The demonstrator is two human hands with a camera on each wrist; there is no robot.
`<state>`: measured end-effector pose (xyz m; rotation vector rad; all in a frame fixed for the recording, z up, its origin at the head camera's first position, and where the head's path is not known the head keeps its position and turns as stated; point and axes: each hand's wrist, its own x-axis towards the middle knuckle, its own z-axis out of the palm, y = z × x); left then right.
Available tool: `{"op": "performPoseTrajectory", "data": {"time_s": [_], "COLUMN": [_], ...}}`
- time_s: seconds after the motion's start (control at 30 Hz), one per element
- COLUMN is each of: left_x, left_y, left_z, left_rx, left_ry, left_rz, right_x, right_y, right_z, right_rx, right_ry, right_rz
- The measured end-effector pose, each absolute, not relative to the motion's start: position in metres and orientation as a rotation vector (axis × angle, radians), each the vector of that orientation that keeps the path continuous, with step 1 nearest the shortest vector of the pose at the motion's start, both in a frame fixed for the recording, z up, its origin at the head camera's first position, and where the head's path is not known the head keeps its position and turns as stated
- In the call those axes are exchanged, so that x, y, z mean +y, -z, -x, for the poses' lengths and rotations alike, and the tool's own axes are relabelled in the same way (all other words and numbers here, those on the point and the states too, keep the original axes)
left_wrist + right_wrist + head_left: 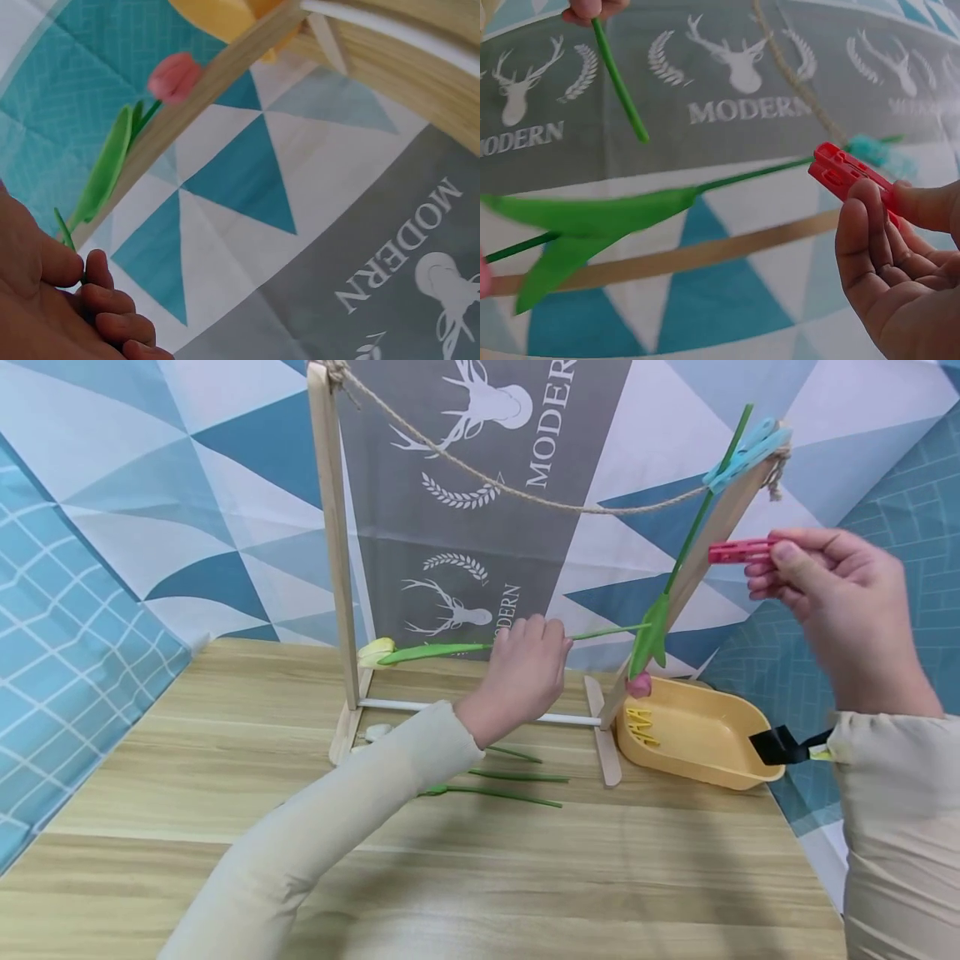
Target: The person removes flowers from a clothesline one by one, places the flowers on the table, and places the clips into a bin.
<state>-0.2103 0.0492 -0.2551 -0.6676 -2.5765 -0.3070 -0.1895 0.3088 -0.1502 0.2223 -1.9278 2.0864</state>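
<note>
My left hand point(525, 668) grips the green stem of a pale yellow artificial tulip point(377, 652), which lies level in front of the wooden frame, bloom to the left. My right hand point(855, 593) pinches a red clothespin point(738, 551) between thumb and fingers, near the right post. A pink tulip point(175, 77) hangs bloom down along that post, its stem caught by a light blue clothespin point(746, 453) at the rope's right end. In the right wrist view, the red clothespin point(847, 172) overlaps the hanging stem point(757, 172), and the held tulip's stem end point(622, 86) points down from my left hand.
A slack rope point(465, 466) spans the two posts, left post point(335, 527) included. A white rod point(562, 719) joins them low down. A yellow basket point(712, 770) with yellow clothespins point(641, 727) stands right. Several more tulips point(517, 776) lie on the table under my left forearm.
</note>
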Motion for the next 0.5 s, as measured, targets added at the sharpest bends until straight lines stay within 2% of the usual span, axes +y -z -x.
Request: {"op": "performPoseTrajectory", "data": {"time_s": [0.23,0.5], "left_x": [0.039,0.026], "left_y": [0.277,0.306], "left_z": [0.206,0.196], "left_rx": [-2.622,-2.650], "left_ry": [0.220,0.250], "left_rz": [0.681,0.667], "right_x": [0.328,0.354], "right_y": [0.190,0.228], "right_z": [0.188,0.185], "right_rx": [-2.012,-2.329], "right_ry": [-2.193,-2.053], "right_rz": [-0.147,0.044]}}
